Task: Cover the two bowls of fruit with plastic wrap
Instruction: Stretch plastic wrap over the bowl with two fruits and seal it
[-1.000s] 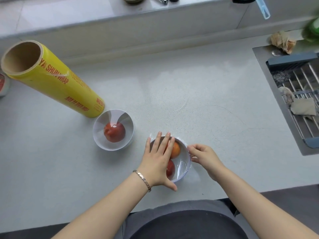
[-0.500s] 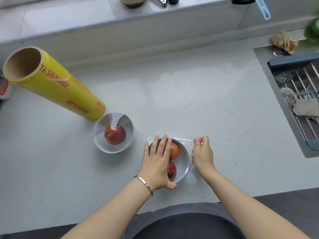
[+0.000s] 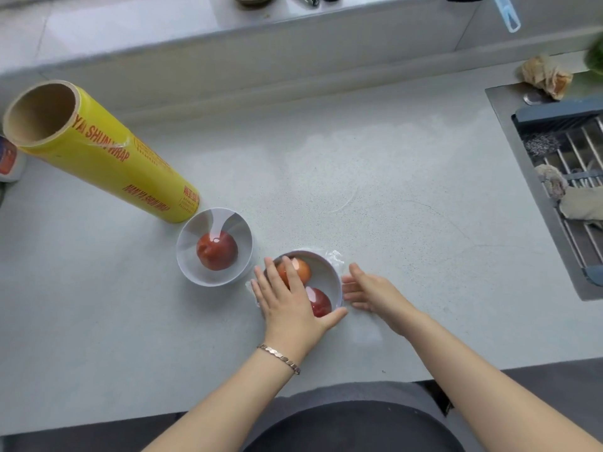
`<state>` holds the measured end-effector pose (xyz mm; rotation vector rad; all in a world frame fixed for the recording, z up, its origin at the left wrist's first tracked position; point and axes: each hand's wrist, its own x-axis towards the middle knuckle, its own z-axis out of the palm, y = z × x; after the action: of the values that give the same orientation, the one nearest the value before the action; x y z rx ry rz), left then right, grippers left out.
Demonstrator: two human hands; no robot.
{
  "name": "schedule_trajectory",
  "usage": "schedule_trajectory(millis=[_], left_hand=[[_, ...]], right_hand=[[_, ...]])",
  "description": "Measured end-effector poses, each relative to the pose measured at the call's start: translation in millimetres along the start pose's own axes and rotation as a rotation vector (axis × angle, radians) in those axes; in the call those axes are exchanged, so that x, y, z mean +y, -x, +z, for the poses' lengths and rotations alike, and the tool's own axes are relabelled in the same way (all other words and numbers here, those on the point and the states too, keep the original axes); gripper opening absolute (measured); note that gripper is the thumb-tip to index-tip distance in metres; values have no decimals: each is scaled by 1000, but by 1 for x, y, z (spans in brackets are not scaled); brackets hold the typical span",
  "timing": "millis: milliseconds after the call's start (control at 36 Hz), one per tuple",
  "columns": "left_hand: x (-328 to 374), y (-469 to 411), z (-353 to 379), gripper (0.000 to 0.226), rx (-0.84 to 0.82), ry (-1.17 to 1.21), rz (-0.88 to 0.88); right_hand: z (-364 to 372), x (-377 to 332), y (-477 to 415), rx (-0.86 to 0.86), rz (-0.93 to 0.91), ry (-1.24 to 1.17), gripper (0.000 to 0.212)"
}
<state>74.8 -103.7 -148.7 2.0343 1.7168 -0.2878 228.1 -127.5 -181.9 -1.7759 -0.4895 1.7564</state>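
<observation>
Your left hand (image 3: 290, 305) lies flat, fingers straight and slightly spread, pressing the plastic wrap (image 3: 334, 256) onto the near bowl (image 3: 332, 275); your right hand (image 3: 372, 293), fingers straight, touches the film beside its right rim. Only edge-smoothing seems left here; the far bowl (image 3: 195, 272), touching the roll (image 3: 107, 158), looks covered, so 2 bowls seem nearly done

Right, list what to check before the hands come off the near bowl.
1. Film over near bowl: ok, sheen across its top.
2. Left hand flat on the film: ok.
3. Right hand open beside the rim, holding nothing: ok.
4. Film tucked down all round: cannot tell; loose bunches show at the far rim.
5. Far bowl covered: ok, stretch lines show in its film.
</observation>
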Motion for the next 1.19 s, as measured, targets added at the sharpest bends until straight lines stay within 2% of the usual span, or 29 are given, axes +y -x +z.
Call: schedule_trajectory(millis=[83, 167, 222, 417, 583, 722, 833, 889, 1028, 1194], left_hand=[[-8, -1, -8, 133, -22, -8, 153], [-18, -11, -22, 135, -79, -168, 378], [-19, -19, -27, 138, -150, -257, 432], [-16, -30, -26, 145, -245, -333, 409], [-16, -30, -26, 144, -248, -343, 412], [-15, -29, -25, 142, -239, -330, 402], [-14, -27, -22, 141, -228, -296, 379], [-14, -27, -22, 140, -221, -291, 372], [-16, -26, -21, 138, -205, -266, 361], [-17, -26, -21, 138, -193, -249, 369]], right_hand=[[3, 4, 0, -58, -62, 3, 25], [3, 4, -1, -44, -92, -14, 17], [3, 4, -3, -34, -117, 3, 15], [12, -2, -8, 67, -184, -70, 14], [16, -6, -9, -3, -135, -15, 21], [18, -4, -9, 223, -237, -43, 30], [27, -7, -6, 308, -244, -142, 27], [32, -9, -7, 360, -241, -110, 25], [31, -6, -11, 511, -387, 84, 30], [16, -6, -14, 541, -366, 191, 24]])
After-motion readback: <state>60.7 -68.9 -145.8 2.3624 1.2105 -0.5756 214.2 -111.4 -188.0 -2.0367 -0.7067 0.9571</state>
